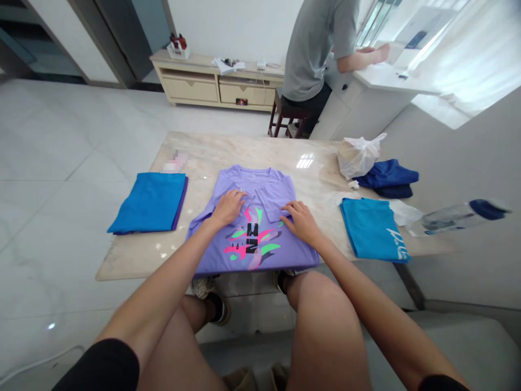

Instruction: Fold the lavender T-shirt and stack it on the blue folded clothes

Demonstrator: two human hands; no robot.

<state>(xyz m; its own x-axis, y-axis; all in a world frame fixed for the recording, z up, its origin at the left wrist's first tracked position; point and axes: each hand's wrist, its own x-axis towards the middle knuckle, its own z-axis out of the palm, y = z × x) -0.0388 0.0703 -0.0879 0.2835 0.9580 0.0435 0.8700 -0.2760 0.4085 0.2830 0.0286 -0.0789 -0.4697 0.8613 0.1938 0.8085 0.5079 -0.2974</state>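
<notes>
Bare legs (pixel 329 336) face a pale marble-look table (pixel 195 146); at its near edge, lavender printed fabric shirt (pixel 260 222), sleeves (pixel 268 206) laid inward, otherwise seemingly unfolded; left hand (pixel 229 207), right hand (pixel 303 220) atop, slackly spread.

Plain black sleeves (pixel 101 366), bare forearms (pixel 163 279)

Glossy tiled floor (pixel 61 133), white wall (pixel 236 27)

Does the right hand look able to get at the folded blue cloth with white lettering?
Probably yes: the right hand is touching the purple shirt, and nothing appears to stand between it and the folded blue cloth just to its right.
</notes>
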